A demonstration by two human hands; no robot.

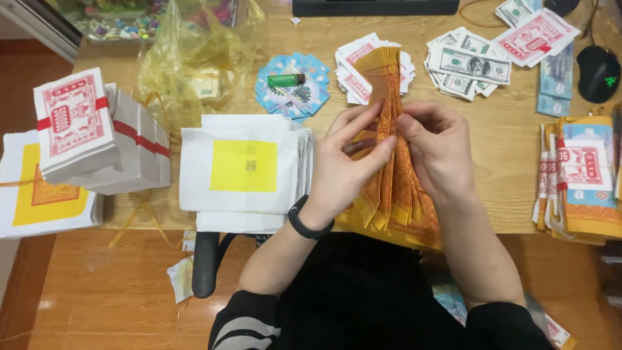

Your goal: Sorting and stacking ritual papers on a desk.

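An orange paper sheaf (395,175) stands between both hands, long axis running away from the person; left hand (346,162) and right hand (437,152) fingers pinch its sides.

Left hand (346,155) and right hand (435,148), apparently pinching orange paper sheets (392,168) above wooden desk (499,149).

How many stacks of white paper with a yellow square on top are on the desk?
2. One stack of white paper lies in the middle, left of the left hand. The other stack lies at the far left edge, partly under red-banded bundles. More may be hidden.
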